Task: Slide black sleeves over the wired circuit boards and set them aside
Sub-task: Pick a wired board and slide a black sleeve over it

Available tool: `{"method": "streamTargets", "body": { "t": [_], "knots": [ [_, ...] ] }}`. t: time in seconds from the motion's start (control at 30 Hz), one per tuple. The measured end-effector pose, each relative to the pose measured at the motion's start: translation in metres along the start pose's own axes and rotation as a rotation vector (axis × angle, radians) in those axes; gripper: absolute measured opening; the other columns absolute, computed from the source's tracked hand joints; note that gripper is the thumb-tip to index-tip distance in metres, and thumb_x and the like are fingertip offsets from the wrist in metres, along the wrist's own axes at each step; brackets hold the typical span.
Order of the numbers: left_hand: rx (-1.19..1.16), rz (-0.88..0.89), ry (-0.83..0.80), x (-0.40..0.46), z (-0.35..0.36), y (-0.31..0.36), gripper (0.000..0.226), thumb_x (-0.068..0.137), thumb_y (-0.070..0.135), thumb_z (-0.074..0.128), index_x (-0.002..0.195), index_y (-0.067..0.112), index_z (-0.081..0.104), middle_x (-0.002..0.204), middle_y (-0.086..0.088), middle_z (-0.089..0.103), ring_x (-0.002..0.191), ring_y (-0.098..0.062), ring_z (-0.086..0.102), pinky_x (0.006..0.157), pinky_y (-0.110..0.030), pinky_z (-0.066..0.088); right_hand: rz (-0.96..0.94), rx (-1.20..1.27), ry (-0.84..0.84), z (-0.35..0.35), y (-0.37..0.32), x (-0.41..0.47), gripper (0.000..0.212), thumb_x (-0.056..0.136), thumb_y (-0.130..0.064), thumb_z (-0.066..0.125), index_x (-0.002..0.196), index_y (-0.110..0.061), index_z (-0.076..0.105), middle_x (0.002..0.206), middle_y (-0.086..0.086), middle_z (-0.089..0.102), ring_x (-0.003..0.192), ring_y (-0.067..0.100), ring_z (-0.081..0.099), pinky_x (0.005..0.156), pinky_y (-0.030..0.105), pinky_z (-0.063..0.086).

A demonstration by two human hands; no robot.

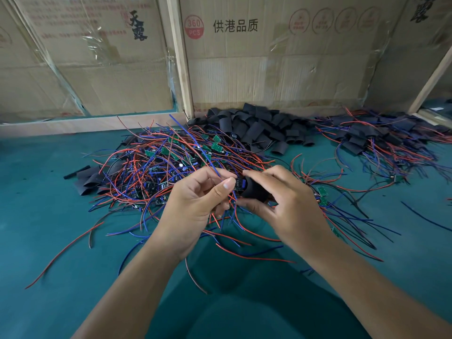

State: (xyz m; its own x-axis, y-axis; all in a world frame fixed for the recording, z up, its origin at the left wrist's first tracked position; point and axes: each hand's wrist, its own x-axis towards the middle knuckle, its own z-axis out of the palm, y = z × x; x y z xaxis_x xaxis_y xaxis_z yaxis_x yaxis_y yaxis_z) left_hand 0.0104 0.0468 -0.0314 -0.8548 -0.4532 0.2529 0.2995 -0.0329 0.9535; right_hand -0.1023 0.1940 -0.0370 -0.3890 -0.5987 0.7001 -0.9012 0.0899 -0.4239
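My left hand (195, 201) pinches a small wired circuit board (240, 185) between thumb and fingers, above the green table. My right hand (286, 204) grips a black sleeve (254, 192) whose open mouth meets the board's end. The board shows only partly between the two hands. Its red and blue wires trail out by my left hand. Beneath both hands lies a big tangle of wired circuit boards (171, 160) with green boards among red and blue wires.
A heap of loose black sleeves (259, 128) lies at the back centre. Sleeved boards (381, 135) are piled at the back right. A few sleeves (88, 179) lie at the left. Cardboard boxes (269, 57) and a wooden frame (181, 57) close the back.
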Motion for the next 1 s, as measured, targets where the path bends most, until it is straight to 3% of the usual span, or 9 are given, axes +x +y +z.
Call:
{"method": "streamTargets", "body": {
  "t": [0.13, 0.27, 0.47, 0.6, 0.73, 0.87, 1.0],
  "knots": [
    [0.023, -0.001, -0.009, -0.001, 0.001, 0.001, 0.011, 0.085, 0.025, 0.074, 0.090, 0.015, 0.072, 0.068, 0.006, 0.060, 0.057, -0.011, 0.048, 0.053, -0.020, 0.042, -0.022, -0.032, -0.014, 0.001, 0.001, 0.000, 0.045, 0.085, -0.036, 0.074, 0.118, -0.005, 0.070, 0.094, 0.007, 0.062, 0.084, 0.023, 0.063, 0.074, 0.035, 0.052],
    [0.034, 0.002, 0.020, -0.002, 0.006, -0.001, 0.018, 0.080, 0.020, 0.072, 0.089, 0.006, 0.065, 0.066, 0.005, 0.060, 0.054, -0.011, 0.048, 0.051, -0.018, 0.041, -0.046, -0.072, -0.025, 0.002, -0.001, 0.000, 0.050, 0.085, -0.037, 0.072, 0.121, -0.003, 0.069, 0.094, 0.009, 0.063, 0.083, 0.025, 0.064, 0.074, 0.032, 0.050],
    [-0.008, -0.042, 0.063, -0.001, 0.008, -0.006, 0.012, 0.076, 0.020, 0.080, 0.077, 0.019, 0.068, 0.064, 0.000, 0.057, 0.051, -0.011, 0.051, 0.049, -0.019, 0.041, -0.046, -0.096, -0.026, 0.002, 0.000, -0.001, 0.054, 0.084, -0.039, 0.069, 0.124, -0.003, 0.067, 0.095, 0.010, 0.064, 0.084, 0.026, 0.065, 0.074, 0.031, 0.050],
    [-0.081, -0.150, 0.052, 0.000, 0.007, -0.008, 0.016, 0.075, 0.016, 0.082, 0.071, 0.023, 0.068, 0.065, -0.004, 0.055, 0.051, -0.014, 0.049, 0.051, -0.025, 0.040, -0.036, -0.080, -0.044, 0.002, 0.000, -0.002, 0.050, 0.085, -0.039, 0.071, 0.121, -0.005, 0.067, 0.095, 0.008, 0.064, 0.083, 0.026, 0.063, 0.074, 0.033, 0.051],
    [-0.200, -0.281, 0.039, 0.000, 0.006, -0.007, 0.013, 0.082, 0.006, 0.068, 0.076, 0.014, 0.059, 0.065, -0.004, 0.051, 0.052, -0.011, 0.049, 0.050, -0.021, 0.043, -0.076, -0.083, -0.094, 0.003, 0.001, -0.003, 0.044, 0.083, -0.033, 0.078, 0.116, -0.005, 0.068, 0.095, 0.008, 0.065, 0.086, 0.029, 0.064, 0.075, 0.042, 0.054],
    [-0.165, -0.331, 0.024, 0.001, 0.002, -0.007, 0.022, 0.090, -0.002, 0.061, 0.073, 0.012, 0.055, 0.060, -0.005, 0.051, 0.057, -0.013, 0.050, 0.052, -0.021, 0.043, -0.121, -0.111, -0.104, 0.004, 0.002, -0.003, 0.046, 0.082, -0.030, 0.081, 0.118, -0.003, 0.069, 0.097, 0.010, 0.066, 0.089, 0.029, 0.065, 0.078, 0.041, 0.055],
    [-0.098, -0.335, 0.018, 0.002, -0.003, -0.006, 0.017, 0.084, 0.004, 0.068, 0.073, 0.010, 0.057, 0.063, -0.010, 0.053, 0.057, -0.016, 0.053, 0.054, -0.023, 0.048, -0.151, -0.122, -0.116, 0.004, 0.003, -0.003, 0.047, 0.083, -0.031, 0.078, 0.119, -0.001, 0.069, 0.095, 0.011, 0.067, 0.088, 0.029, 0.065, 0.077, 0.042, 0.055]
  ]
}}
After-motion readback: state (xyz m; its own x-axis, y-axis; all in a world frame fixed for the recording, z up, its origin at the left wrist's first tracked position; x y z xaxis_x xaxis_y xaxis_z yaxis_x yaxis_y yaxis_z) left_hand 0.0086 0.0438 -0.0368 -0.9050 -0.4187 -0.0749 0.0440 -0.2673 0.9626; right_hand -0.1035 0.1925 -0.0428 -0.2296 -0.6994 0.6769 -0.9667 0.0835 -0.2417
